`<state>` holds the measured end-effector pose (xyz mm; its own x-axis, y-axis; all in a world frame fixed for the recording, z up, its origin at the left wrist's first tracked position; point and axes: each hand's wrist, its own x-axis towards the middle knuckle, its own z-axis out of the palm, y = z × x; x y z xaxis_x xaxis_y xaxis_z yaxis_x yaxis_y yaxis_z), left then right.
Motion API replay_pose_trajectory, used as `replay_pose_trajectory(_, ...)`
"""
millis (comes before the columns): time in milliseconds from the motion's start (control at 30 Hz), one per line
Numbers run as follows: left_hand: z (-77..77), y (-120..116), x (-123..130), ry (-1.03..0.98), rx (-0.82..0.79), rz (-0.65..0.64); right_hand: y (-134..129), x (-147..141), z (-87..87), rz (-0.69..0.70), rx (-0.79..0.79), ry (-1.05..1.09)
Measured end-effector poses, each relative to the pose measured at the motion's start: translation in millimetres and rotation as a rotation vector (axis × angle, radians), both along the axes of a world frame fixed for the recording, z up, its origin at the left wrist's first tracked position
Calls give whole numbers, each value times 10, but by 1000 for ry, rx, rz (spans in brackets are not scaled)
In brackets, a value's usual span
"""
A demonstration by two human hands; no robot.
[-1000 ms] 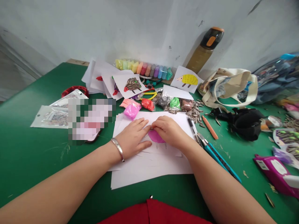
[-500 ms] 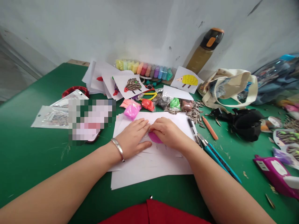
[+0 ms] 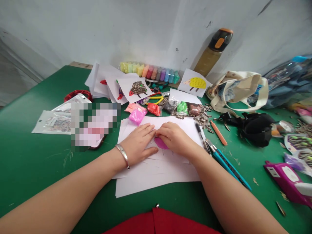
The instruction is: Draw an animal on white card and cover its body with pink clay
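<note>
White paper sheets (image 3: pixel 156 172) lie stacked in front of me, the top one bearing a pencil outline with thin legs. A flat patch of purple modelling clay (image 3: pixel 161 143) covers part of that outline. My left hand (image 3: pixel 140 143) rests flat on the paper left of the clay, fingers stretched out, a silver bangle at the wrist. Curled over the clay is my right hand (image 3: pixel 174 138), its bent fingertips pressed onto the patch's upper left edge and partly hiding it. A bag of pink-purple clay (image 3: pixel 137 115) sits just beyond my left fingers.
Clay packets (image 3: pixel 154 109), sunflower seeds (image 3: pixel 204 117) and finished animal pictures (image 3: pixel 136 89) lie beyond the paper. To the right are a pen (image 3: pixel 200 131), a blue utility knife (image 3: pixel 231 169), an orange stick (image 3: pixel 218 133) and a black pouch (image 3: pixel 255 128). A bottle (image 3: pixel 214 52) stands by the wall.
Both hands keep nearly the same place. The right fingers shift only slightly over the purple clay, and the whole view moves a little.
</note>
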<state>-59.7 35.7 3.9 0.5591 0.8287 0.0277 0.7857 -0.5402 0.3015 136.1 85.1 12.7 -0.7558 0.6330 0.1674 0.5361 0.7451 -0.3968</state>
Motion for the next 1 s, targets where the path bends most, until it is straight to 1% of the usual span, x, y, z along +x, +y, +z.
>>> replay_pose_trajectory(167,-6,-2,-5,9,2,3,35,92,10,-66,6,-31)
replay_pose_trajectory(300,-7,-3,-2,27,-1,2,35,122,18,-49,-8,-53)
replay_pose_trajectory(433,-12,-2,0,30,3,3,29,107,23,-80,-8,-50)
replay_pose_trajectory(567,-3,-2,1,32,7,-1,28,102,26,-54,-15,-60)
replay_pose_trajectory(700,-1,-2,-2,41,8,-1,13,109,27,-72,-10,-45)
replay_pose_trajectory(1000,4,-1,5,47,12,-1,-33,58,26,-57,-22,-42)
